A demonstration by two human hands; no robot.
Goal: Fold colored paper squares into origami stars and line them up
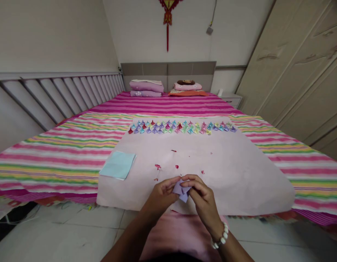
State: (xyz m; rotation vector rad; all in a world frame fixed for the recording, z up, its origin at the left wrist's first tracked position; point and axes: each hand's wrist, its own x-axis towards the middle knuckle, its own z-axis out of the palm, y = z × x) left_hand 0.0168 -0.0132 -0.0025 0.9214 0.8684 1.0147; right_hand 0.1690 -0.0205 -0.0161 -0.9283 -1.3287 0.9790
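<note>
A partly folded piece of purple origami paper [182,196] is held between my two hands, above the near edge of the pale sheet. My left hand [163,193] pinches its left side between thumb and fingers. On the right side, my right hand [200,192] grips the same paper, its fingers curled over the top; a white bead bracelet is on that wrist. Beyond my hands lie small red paper scraps [177,166]. To the left rests a stack of light blue square paper [118,165]. Rows of small folded paper pieces [168,127] in many colours line the sheet's far side.
The large pale sheet [239,174] lies on a bed with a striped cover [72,145]. Folded bedding [146,87] is stacked by the headboard [154,69]. A railing [75,91] runs along the left, a wardrobe [299,62] stands at the right, and a nightstand [231,99] sits beside the bed.
</note>
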